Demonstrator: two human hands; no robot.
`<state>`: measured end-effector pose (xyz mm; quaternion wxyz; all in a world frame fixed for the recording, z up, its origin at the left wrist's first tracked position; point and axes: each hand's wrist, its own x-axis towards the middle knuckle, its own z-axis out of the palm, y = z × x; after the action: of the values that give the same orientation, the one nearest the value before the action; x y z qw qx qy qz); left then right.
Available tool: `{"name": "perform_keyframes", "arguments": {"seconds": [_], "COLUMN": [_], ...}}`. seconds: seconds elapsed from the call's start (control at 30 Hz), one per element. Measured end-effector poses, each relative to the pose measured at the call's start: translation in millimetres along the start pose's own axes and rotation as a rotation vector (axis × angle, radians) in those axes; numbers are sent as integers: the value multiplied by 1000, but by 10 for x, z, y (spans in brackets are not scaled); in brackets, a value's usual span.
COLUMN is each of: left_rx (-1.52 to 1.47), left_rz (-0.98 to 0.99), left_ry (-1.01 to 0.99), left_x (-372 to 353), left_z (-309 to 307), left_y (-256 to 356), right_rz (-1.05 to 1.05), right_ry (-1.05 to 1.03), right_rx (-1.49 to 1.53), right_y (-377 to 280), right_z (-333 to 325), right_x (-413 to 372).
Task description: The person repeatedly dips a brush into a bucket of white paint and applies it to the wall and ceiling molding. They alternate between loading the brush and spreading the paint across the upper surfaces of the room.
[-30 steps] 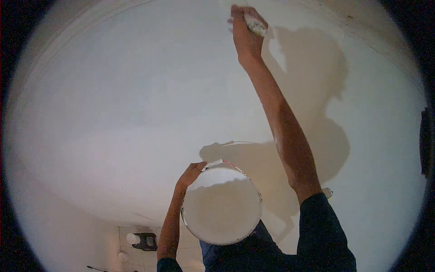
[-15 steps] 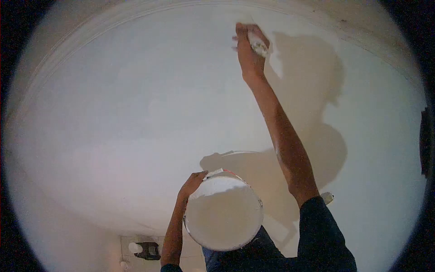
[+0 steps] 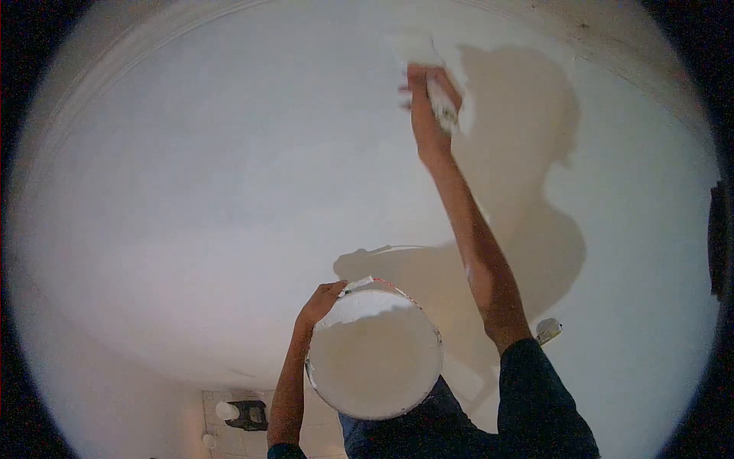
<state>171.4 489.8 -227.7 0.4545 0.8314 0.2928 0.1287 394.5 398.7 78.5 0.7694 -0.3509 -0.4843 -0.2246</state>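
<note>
My right hand is raised high against the white wall, its fingers wrapped round a paintbrush. The broad white bristle end points up and lies close to the wall, blurred by motion. Low in the view, my left hand grips the rim of a round paint bucket on its left side, beside the bucket's handle. White paint is in the bucket, partly in shadow. The bucket is held close in front of my body.
Shadows of my head, arm and bucket fall on the wall. A small white and grey fixture sits on the wall by my right elbow. On the tiled floor at lower left stand a dark object and a white round container. A dark shape is at the right edge.
My right hand has moved down and slightly right with the paintbrush, whose bristle end shows more now. My left hand and the bucket have shifted only slightly up and left in view.
</note>
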Motion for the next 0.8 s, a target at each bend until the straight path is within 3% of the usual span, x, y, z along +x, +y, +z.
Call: {"name": "perform_keyframes", "arguments": {"seconds": [0.1,0.23,0.3,0.4,0.47,0.53,0.63,0.7,0.73,0.8], "left_rx": [-78,-105,-177,-68,-103,-139,7,-73,-76,23], "left_rz": [49,67,-55,49,6,-32,85,-115,-120,15], "left_ry": [-24,-34,-91,-86,-93,-96,-62,-142,-141,-188], "left_x": [157,46,13,94,79,34,24,149,137,95], "left_z": [53,-12,-41,-23,-27,-36,-34,-31,-41,-61], "left_y": [-207,-4,135,-29,52,124,74,-58,-69,-59], "right_rz": [183,366,412,429,389,560,662,660,659,732], "right_ry": [30,84,51,30,37,-17,-42,-43,-43,14], "right_rx": [19,-72,-146,-224,-218,-342,-406,-357,-306,-289], "right_y": [192,309,449,533,564,612,688,679,687,718], "right_z": [-268,-616,-837,-1080,-1210,-1373,-1514,-1571,-1575,-1495], "right_x": [-635,-1374,-1701,-2134,-2397,-2652,-2979,-3127,-3166,-3187]}}
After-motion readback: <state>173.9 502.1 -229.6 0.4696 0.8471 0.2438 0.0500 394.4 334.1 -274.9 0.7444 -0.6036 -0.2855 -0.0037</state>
